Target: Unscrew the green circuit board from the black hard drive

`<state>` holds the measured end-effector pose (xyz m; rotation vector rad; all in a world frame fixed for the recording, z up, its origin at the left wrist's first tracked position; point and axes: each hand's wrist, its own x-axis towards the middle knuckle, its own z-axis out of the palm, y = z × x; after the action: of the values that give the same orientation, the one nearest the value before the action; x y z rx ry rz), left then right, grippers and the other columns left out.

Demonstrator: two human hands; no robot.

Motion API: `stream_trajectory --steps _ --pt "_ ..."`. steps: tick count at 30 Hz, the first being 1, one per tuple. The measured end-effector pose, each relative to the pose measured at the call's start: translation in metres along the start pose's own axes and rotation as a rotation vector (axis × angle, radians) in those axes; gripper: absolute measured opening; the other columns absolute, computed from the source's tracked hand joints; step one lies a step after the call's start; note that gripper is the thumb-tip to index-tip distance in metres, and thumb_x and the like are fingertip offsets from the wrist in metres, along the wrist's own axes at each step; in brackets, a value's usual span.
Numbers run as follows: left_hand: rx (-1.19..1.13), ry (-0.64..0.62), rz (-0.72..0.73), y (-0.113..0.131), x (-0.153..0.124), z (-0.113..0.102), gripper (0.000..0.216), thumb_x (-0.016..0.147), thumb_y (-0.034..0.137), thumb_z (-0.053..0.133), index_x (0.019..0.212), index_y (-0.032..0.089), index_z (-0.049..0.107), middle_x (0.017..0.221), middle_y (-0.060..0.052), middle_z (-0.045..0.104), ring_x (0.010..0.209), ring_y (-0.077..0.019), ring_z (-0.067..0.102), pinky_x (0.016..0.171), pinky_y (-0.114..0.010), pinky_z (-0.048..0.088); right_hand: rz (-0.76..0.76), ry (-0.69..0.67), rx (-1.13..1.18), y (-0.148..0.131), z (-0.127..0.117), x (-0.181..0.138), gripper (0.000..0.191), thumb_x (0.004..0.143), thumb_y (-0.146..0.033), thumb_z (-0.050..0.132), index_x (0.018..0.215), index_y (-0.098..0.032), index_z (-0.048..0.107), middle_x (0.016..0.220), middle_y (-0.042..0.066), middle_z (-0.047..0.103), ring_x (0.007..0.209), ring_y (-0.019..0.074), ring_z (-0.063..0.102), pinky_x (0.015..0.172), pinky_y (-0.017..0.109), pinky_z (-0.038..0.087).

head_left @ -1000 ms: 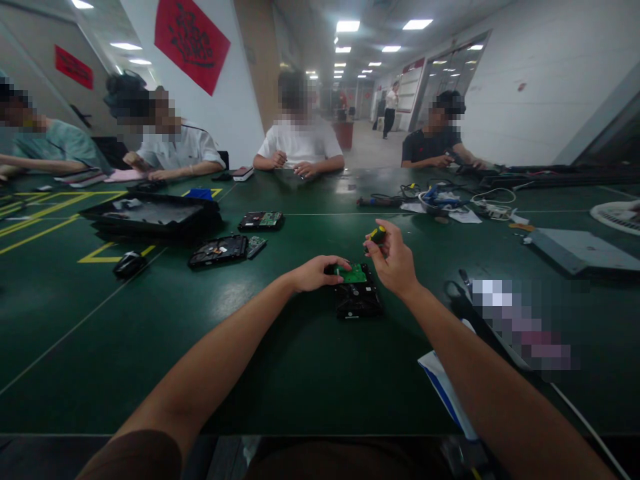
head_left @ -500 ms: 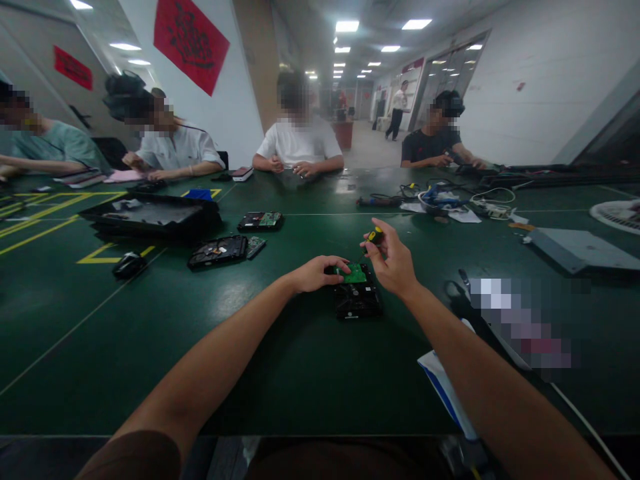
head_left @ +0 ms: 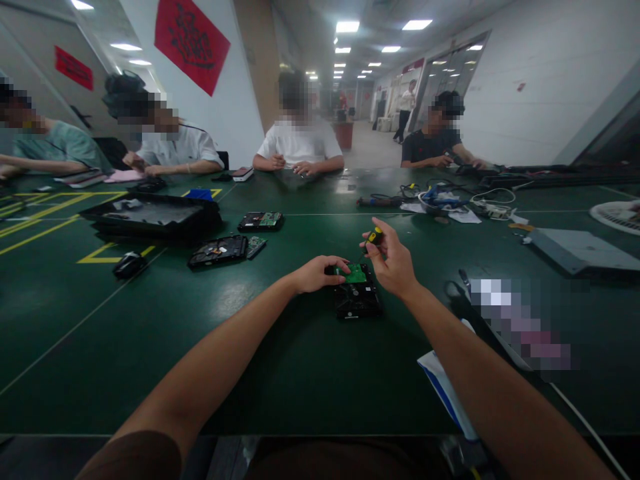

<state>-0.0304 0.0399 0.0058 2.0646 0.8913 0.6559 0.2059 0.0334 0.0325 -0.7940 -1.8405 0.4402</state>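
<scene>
A black hard drive (head_left: 358, 301) with a green circuit board (head_left: 356, 273) lies on the table in front of me. My left hand (head_left: 320, 274) grips the drive's far left part, its thumb and fingers bent over the edge and onto the board. In my right hand (head_left: 391, 257) is a screwdriver with a yellow and black handle (head_left: 373, 236), pinched between thumb and fingers. The handle tilts, with its thin shaft pointing down at the far edge of the board. Exactly where the tip rests is too small to make out.
Left of the drive are an opened hard drive (head_left: 218, 253), another drive (head_left: 261, 221), a black mouse (head_left: 129, 265) and a black tray (head_left: 150, 215). Cables (head_left: 436, 198) and a grey metal case (head_left: 583, 249) lie to the right. Several people sit across the green table (head_left: 250, 373).
My hands, the screwdriver and the drive stay almost in place; the screwdriver handle looks slightly turned. In the background, a walking person has shifted a little to the right.
</scene>
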Motion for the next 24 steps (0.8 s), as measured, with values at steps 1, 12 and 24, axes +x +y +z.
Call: stream_trajectory --steps 1,12,24 --pt "0.003 -0.001 -0.001 0.0002 0.0 -0.0001 0.027 0.084 0.027 0.071 0.11 0.021 0.07 0.142 -0.008 0.057 0.13 -0.0236 0.055 0.115 -0.044 0.034 0.002 -0.003 0.002 -0.0005 -0.0002 -0.0001 0.058 0.098 -0.032 0.052 0.152 -0.032 0.032 0.132 0.009 0.062 0.109 0.0253 0.068 0.089 0.046 0.061" --pt "0.004 0.003 -0.007 -0.0037 0.0007 -0.0002 0.034 0.082 0.028 0.073 0.115 0.023 0.07 0.142 -0.007 0.057 0.13 -0.0232 0.055 0.114 -0.042 0.035 -0.007 -0.027 -0.016 -0.0018 0.0007 0.0 0.067 0.1 -0.031 0.046 0.159 -0.035 0.015 0.136 0.008 0.061 0.103 0.0236 0.069 0.086 0.044 0.063" --pt "0.023 -0.002 0.002 -0.0062 0.0009 -0.0007 0.034 0.083 0.028 0.073 0.116 0.024 0.07 0.143 -0.007 0.057 0.131 -0.0231 0.055 0.115 -0.044 0.034 -0.013 -0.035 -0.02 -0.0039 0.001 0.0 0.07 0.1 -0.029 0.043 0.16 -0.034 0.008 0.137 0.009 0.06 0.103 0.0234 0.069 0.086 0.043 0.063"
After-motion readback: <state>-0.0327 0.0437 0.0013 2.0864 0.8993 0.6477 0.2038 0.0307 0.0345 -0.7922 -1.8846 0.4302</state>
